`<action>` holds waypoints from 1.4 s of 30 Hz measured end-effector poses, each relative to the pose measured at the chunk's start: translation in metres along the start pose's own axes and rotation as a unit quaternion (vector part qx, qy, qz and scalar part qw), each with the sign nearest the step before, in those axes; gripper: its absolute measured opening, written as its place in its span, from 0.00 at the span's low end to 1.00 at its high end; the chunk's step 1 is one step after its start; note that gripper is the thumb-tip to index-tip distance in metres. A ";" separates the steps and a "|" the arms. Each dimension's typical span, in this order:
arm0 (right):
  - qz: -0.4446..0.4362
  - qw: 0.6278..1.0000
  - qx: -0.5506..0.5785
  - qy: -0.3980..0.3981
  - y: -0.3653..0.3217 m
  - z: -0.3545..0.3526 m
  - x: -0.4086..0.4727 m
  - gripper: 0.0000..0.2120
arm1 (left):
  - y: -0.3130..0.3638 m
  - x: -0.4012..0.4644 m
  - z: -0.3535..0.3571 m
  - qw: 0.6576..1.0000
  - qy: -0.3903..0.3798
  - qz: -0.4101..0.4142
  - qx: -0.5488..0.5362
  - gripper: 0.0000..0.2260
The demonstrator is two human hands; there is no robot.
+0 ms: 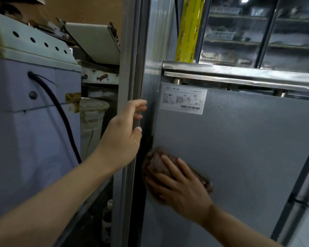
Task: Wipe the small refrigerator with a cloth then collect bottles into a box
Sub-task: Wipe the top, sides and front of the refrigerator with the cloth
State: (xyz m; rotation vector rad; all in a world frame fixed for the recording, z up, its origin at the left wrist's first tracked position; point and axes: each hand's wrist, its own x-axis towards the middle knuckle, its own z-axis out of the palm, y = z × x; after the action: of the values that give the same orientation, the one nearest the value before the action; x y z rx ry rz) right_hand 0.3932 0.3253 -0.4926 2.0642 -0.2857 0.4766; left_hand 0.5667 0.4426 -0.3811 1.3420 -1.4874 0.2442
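Item 1. Small grey refrigerator with a flat, textured metal side panel (239, 157): I logged it filling the right half of the view, its panel running from a dark vertical seam on the left to a steel pole at the far right, capped by a dented steel top rail (239, 75). A white rating label with a barcode (183, 98) sat at the panel's upper left.

Item 2. Pale lilac plastic machine housing with a black cable (34, 131): left of the scene, well apart from the wiping.

Item 3. Tall grey metal door frame post (128, 68): upright between housing and refrigerator.

Item 4. Yellow printed roll of wrap (189, 29): standing behind the top rail, far side.

Item 5. Left hand (122, 134): fingers loosely curled round the post's edge; I took it as a brace, though I could not tell how firmly it held.

Item 6. Right hand (175, 182): fingers spread and straight, pressing flat on the cloth, not clutching it.

Item 7. Brown crumpled wiping cloth (159, 163): pinned under the right hand at the panel's lower left, beside the seam.

Governing relation: nearly all the unwiped panel lay to the right of and above the fingers, so I judged the next stroke belonged to the right hand, sweeping right. No bottles or box were identifiable.
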 end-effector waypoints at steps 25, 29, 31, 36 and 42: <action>0.079 0.993 0.013 0.082 0.078 -0.003 -0.094 0.29 | -0.011 -0.057 0.091 0.988 -0.023 -0.146 0.046 0.34; 0.198 0.968 -0.009 0.152 0.120 -0.013 -0.075 0.25 | -0.010 -0.056 0.102 0.987 0.006 -0.152 0.045 0.34; 0.216 0.964 -0.006 0.153 0.103 -0.005 -0.086 0.25 | -0.012 -0.057 0.103 0.986 0.011 -0.157 0.048 0.34; 0.075 0.997 -0.036 -0.003 0.052 0.020 -0.159 0.30 | -0.008 -0.059 0.105 0.982 0.011 -0.178 0.059 0.36; 0.109 0.992 -0.034 0.046 0.107 0.000 -0.152 0.30 | -0.003 -0.063 0.109 0.980 0.027 -0.185 0.066 0.36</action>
State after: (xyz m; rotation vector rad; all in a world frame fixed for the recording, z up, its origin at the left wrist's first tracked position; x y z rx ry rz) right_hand 0.2159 0.2725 -0.4773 1.9482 -0.4684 0.6824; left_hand 0.4965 0.3997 -0.4759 1.6769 -1.1648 0.1385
